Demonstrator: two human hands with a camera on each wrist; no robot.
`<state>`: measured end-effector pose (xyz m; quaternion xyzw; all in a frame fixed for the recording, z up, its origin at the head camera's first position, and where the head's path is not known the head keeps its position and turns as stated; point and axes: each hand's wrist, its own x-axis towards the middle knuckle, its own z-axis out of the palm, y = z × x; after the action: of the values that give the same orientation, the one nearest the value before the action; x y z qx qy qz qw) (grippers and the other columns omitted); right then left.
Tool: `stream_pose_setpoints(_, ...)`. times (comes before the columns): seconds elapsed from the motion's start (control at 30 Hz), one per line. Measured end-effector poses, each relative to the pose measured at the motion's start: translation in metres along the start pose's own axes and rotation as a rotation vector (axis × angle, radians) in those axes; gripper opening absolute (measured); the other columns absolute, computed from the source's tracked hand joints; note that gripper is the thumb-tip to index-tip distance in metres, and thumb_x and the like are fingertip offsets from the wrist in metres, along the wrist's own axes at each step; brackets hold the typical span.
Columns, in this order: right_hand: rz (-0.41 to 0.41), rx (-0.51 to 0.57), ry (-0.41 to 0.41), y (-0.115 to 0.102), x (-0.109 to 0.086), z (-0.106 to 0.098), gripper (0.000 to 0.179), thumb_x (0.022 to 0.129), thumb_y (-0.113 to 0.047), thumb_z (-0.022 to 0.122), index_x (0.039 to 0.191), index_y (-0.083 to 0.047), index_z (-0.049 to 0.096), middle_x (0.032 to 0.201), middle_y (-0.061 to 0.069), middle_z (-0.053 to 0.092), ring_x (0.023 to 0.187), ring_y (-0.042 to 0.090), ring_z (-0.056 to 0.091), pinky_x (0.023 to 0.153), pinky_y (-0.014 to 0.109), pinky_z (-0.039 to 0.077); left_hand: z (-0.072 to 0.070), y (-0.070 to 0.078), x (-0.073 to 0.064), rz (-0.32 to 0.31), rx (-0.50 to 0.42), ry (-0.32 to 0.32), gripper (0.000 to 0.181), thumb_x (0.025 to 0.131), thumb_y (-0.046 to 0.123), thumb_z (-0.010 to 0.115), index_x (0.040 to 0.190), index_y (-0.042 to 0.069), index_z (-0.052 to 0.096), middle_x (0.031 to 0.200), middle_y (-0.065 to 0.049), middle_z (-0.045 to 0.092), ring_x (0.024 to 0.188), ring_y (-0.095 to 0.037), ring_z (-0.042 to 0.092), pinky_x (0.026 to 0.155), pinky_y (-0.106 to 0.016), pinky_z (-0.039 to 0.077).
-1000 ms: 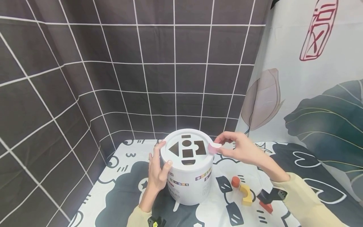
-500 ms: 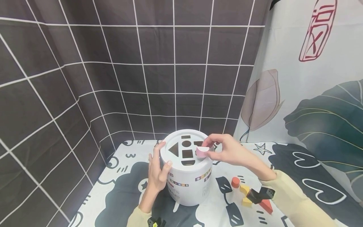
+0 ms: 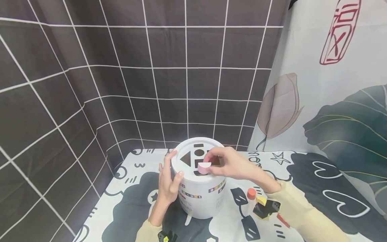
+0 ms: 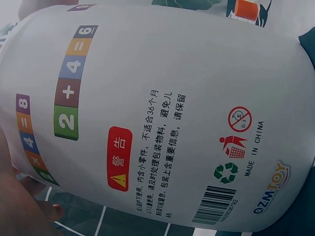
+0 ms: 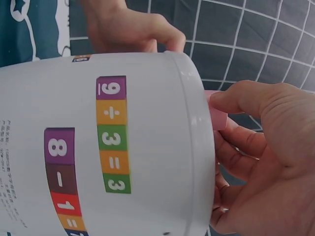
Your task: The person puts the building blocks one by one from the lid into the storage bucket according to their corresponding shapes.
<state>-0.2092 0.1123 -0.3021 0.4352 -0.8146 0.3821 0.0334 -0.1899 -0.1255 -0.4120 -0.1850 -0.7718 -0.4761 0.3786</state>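
A white round shape-sorter bucket (image 3: 201, 198) stands upright, its lid (image 3: 185, 171) cut with a triangle, a circle, rectangles and other holes. My left hand (image 3: 168, 183) steadies its left side, fingertips at the lid's rim and thumb on the near side. Between thumb and fingers, my right hand (image 3: 232, 164) pinches a pink half-round block (image 3: 204, 168) over the front slot of the lid. In the right wrist view the pink block (image 5: 216, 110) stands right at the lid face, the thumb pressed on it. The left wrist view shows mostly the printed bucket wall (image 4: 162, 59).
Right of the bucket lie a red cylinder (image 3: 251, 194), a yellow block (image 3: 261, 201) partly behind the right wrist camera, and a red block (image 3: 283, 220). A patterned cloth (image 3: 136, 195) covers the table. A dark gridded curtain (image 3: 169, 84) hangs behind.
My right hand has carried the pink block leftward from beside the lid's right rim, across the lid, to the front slot. The left hand and bucket have stayed put.
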Motion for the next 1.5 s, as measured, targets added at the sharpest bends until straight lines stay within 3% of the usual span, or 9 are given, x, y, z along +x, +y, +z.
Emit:
stream_pose_setpoints(0.1,0.011,0.027,-0.014,-0.002,0.001,0.003,0.019,0.081,-0.002,0.077,0.097,-0.011,0.071,0.091,-0.008,0.069,0.084,0.011,0.065,0.079,0.031,0.056,0.0,0.001,0.0,0.0,0.005,-0.002,0.066,0.078,0.029,0.047,0.139,0.002,0.047,0.143,-0.02,0.052,0.137,-0.044,0.04,0.104,-0.079,0.007)
stream_pose_setpoints(0.37,-0.003,-0.026,-0.023,-0.002,0.003,0.007,0.02,0.081,-0.005,0.079,0.098,-0.012,0.072,0.091,-0.01,0.069,0.086,0.011,0.065,0.082,0.032,0.056,-0.001,0.003,0.001,-0.01,0.001,-0.01,0.066,0.078,0.029,0.047,0.139,0.002,0.046,0.143,-0.021,0.051,0.138,-0.045,0.039,0.105,-0.079,0.006)
stream_pose_setpoints(0.6,-0.027,-0.047,0.018,0.006,-0.007,-0.007,0.021,0.083,-0.001,0.074,0.102,-0.007,0.072,0.097,-0.003,0.071,0.091,0.016,0.065,0.081,0.038,0.054,0.0,0.002,0.0,-0.004,-0.011,-0.006,0.067,0.078,0.029,0.048,0.139,0.001,0.046,0.144,-0.021,0.051,0.137,-0.046,0.039,0.105,-0.079,0.005)
stream_pose_setpoints(0.73,0.01,-0.093,0.096,0.019,-0.026,-0.02,0.022,0.082,-0.003,0.075,0.102,-0.011,0.072,0.097,-0.009,0.07,0.091,0.016,0.065,0.079,0.041,0.051,0.001,0.001,0.0,-0.002,-0.009,-0.003,0.067,0.078,0.03,0.048,0.139,0.001,0.047,0.143,-0.021,0.052,0.137,-0.045,0.039,0.105,-0.079,0.005)
stream_pose_setpoints(0.93,0.161,-0.179,0.169,0.039,-0.067,-0.041,0.019,0.085,-0.009,0.076,0.103,-0.014,0.072,0.099,-0.011,0.069,0.094,0.015,0.063,0.081,0.044,0.05,0.001,0.0,0.0,-0.004,-0.013,-0.006,0.068,0.078,0.03,0.048,0.139,0.001,0.046,0.144,-0.021,0.051,0.138,-0.045,0.039,0.105,-0.078,0.005)
stream_pose_setpoints(1.1,0.255,-0.238,0.2,0.05,-0.1,-0.053,0.021,0.085,-0.01,0.077,0.105,-0.014,0.072,0.098,-0.01,0.07,0.093,0.011,0.062,0.079,0.039,0.048,0.0,-0.001,0.002,-0.004,-0.016,-0.008,0.068,0.078,0.03,0.048,0.14,0.002,0.046,0.144,-0.02,0.051,0.138,-0.044,0.039,0.106,-0.077,0.004)
stream_pose_setpoints(1.3,0.283,-0.273,0.234,0.066,-0.132,-0.057,0.023,0.083,-0.011,0.08,0.103,-0.016,0.071,0.096,-0.013,0.069,0.09,0.008,0.063,0.074,0.029,0.047,-0.001,-0.001,0.001,-0.008,-0.006,-0.007,0.067,0.079,0.029,0.047,0.14,0.003,0.047,0.143,-0.019,0.051,0.138,-0.044,0.039,0.107,-0.077,0.004)
stream_pose_setpoints(1.5,0.35,-0.267,0.205,0.075,-0.157,-0.056,0.03,0.079,-0.012,0.083,0.106,-0.013,0.07,0.098,-0.009,0.068,0.088,0.003,0.06,0.071,0.028,0.047,0.0,0.0,0.001,0.001,-0.007,-0.009,0.066,0.079,0.029,0.046,0.14,0.002,0.047,0.143,-0.019,0.052,0.137,-0.044,0.04,0.105,-0.078,0.004)
